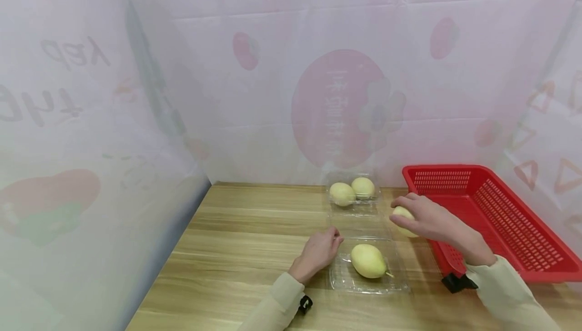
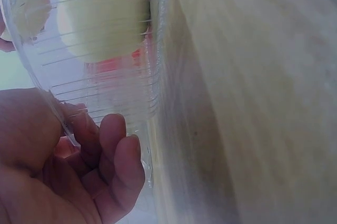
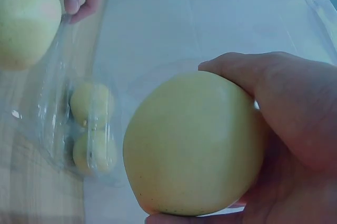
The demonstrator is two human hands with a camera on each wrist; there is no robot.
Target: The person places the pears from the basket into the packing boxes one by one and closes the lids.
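Observation:
My right hand (image 1: 432, 217) grips a pale yellow pear (image 3: 192, 145), thumb on one side and fingers on the other, between the clear plastic boxes and the basket. In front of me a clear plastic box (image 1: 370, 290) holds another yellow pear (image 1: 368, 261) with its stem pointing right. My left hand (image 1: 318, 250) pinches the left edge of this box, as the left wrist view shows, its other fingers curled. Further back, a second clear box section (image 1: 356, 174) holds two pears (image 3: 92, 103), with clear plastic lying between it and the near box.
A red slotted plastic basket (image 1: 529, 274) stands at the right, beside my right forearm. The boxes lie on a wood-grain table (image 1: 241, 250). A pale printed cloth (image 1: 268, 93) hangs behind the table and along both sides.

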